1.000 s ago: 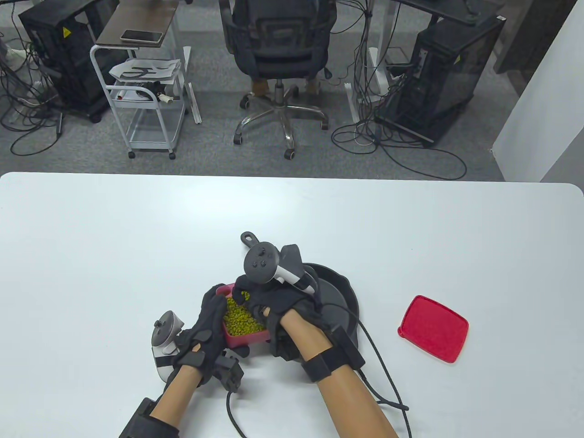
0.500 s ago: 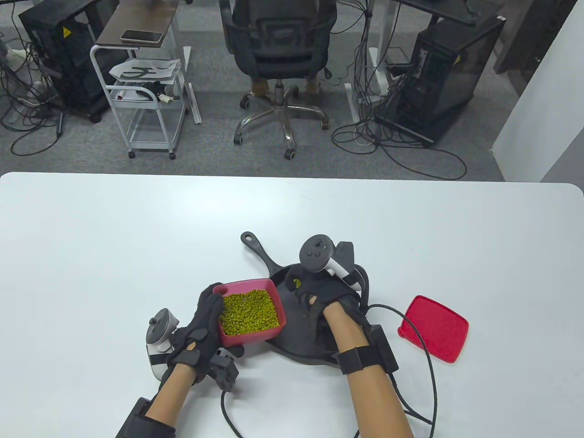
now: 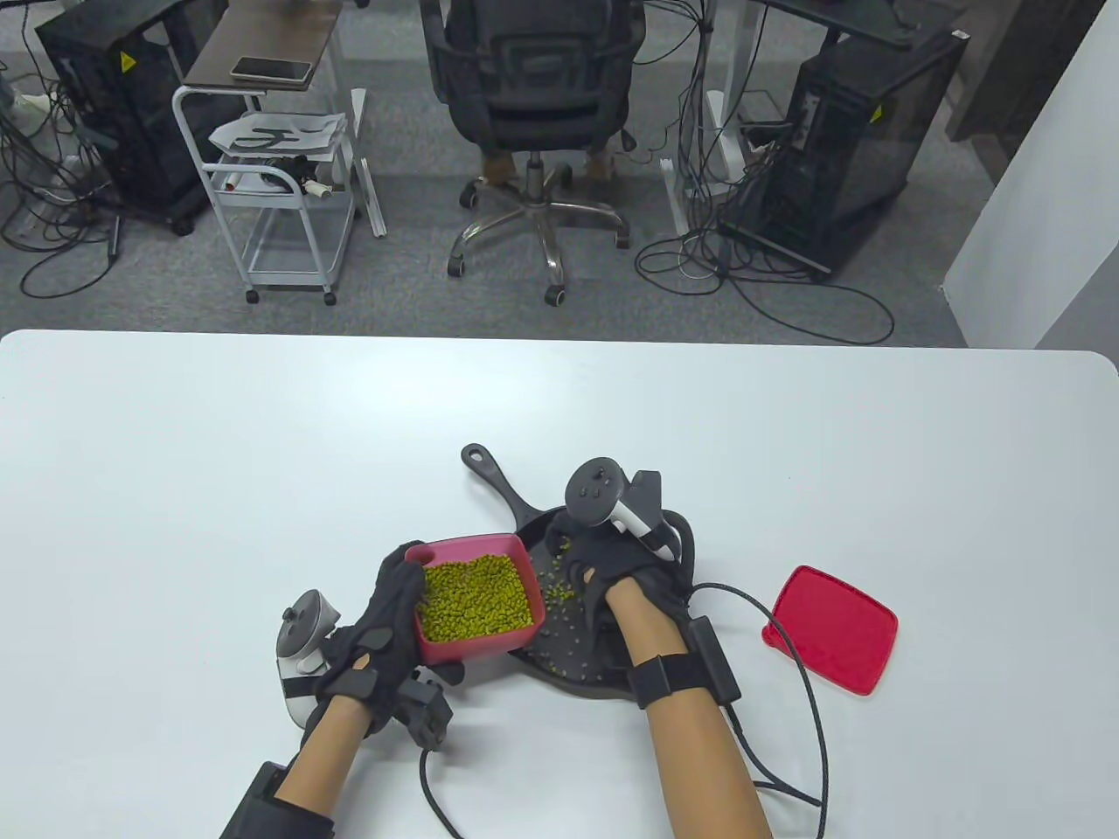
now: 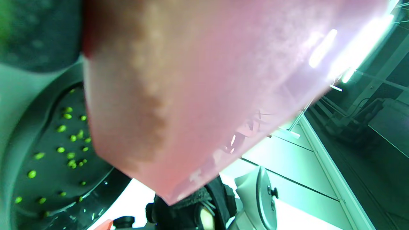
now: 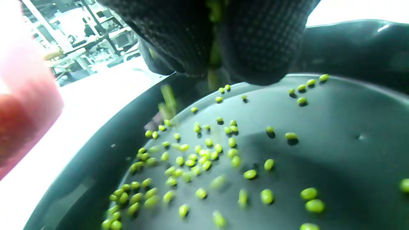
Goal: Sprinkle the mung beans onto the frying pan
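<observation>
A black frying pan lies on the white table, handle pointing far-left. My left hand grips a red tub of mung beans and holds it over the pan's left edge. My right hand hovers over the pan, its fingertips pinched together on a few beans. Some beans fall from them. Loose beans are scattered across the pan floor and show in the table view. The left wrist view shows the tub's underside and scattered beans in the pan.
The tub's red lid lies on the table right of the pan. A black cable loops from my right wrist across the table near the lid. The table's near edge is at my forearms.
My right hand left the tub with a pinch of beans and moved right over the pan. Beans now lie scattered in the pan. The left hand kept hold of the tub.
</observation>
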`<state>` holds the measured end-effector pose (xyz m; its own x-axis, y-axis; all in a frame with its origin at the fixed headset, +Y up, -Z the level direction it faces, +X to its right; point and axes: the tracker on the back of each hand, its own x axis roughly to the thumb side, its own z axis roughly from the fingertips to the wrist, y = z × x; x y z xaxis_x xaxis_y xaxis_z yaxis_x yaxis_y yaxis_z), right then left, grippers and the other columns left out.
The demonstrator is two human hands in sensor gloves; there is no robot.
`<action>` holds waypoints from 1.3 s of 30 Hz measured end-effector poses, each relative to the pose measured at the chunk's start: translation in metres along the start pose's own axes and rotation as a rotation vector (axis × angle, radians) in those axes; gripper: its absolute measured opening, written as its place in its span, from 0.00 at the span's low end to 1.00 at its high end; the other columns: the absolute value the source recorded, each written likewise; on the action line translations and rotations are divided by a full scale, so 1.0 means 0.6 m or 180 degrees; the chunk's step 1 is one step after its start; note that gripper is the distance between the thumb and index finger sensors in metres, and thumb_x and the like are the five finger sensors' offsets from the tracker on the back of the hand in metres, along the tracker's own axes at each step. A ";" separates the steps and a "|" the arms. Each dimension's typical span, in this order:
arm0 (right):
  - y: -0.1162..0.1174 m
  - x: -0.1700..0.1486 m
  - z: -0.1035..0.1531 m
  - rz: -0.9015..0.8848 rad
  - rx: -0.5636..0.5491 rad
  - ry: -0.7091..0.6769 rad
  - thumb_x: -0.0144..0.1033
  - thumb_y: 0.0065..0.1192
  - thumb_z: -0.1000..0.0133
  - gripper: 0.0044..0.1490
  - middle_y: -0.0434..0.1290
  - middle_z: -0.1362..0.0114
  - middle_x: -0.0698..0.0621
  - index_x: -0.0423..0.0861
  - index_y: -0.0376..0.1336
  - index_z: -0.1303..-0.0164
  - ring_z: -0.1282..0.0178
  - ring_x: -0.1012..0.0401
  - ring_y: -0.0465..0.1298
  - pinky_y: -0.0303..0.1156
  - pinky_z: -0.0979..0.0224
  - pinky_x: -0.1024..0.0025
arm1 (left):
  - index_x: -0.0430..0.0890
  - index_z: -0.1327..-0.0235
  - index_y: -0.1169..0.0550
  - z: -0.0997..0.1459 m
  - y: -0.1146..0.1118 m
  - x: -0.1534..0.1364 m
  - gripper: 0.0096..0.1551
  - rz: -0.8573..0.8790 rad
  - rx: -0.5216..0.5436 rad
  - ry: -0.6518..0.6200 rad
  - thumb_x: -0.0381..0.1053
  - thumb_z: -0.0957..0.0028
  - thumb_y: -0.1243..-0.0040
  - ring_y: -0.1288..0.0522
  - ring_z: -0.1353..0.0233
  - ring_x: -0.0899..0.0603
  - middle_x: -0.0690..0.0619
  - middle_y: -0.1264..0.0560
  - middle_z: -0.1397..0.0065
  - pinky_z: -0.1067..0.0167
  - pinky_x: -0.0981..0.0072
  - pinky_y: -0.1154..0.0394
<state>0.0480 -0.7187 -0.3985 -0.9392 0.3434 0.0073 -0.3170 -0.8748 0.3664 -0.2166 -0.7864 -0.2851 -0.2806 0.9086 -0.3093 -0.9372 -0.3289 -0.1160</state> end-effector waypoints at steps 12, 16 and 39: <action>-0.011 -0.028 0.014 0.0290 0.0159 0.0079 0.24 0.69 0.43 0.24 0.70 0.26 0.42 0.53 0.69 0.37 0.39 0.41 0.76 0.83 0.48 0.66 | 0.63 0.22 0.48 -0.001 0.007 0.003 0.47 0.0012 0.0031 0.0017 0.79 0.50 0.50 0.21 0.46 0.32 0.39 0.41 0.23 0.70 0.50 0.14; -0.002 -0.023 0.030 0.0324 0.0365 -0.0016 0.24 0.68 0.42 0.24 0.69 0.25 0.41 0.53 0.68 0.35 0.38 0.41 0.76 0.83 0.46 0.65 | 0.62 0.22 0.49 -0.001 0.009 0.003 0.47 -0.0004 0.0037 0.0028 0.79 0.50 0.50 0.21 0.46 0.32 0.39 0.41 0.23 0.70 0.50 0.14; -0.057 0.059 0.115 -0.0405 0.0247 -0.1120 0.48 0.62 0.38 0.34 0.62 0.17 0.35 0.48 0.61 0.22 0.26 0.34 0.66 0.73 0.33 0.45 | 0.62 0.22 0.48 -0.005 0.013 0.002 0.47 -0.0103 0.0018 0.0029 0.79 0.50 0.49 0.21 0.46 0.31 0.39 0.41 0.23 0.70 0.50 0.14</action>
<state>0.0347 -0.6533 -0.3466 -0.7858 0.5559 0.2711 -0.4046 -0.7936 0.4544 -0.2235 -0.7888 -0.2891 -0.2482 0.9164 -0.3142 -0.9469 -0.2979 -0.1208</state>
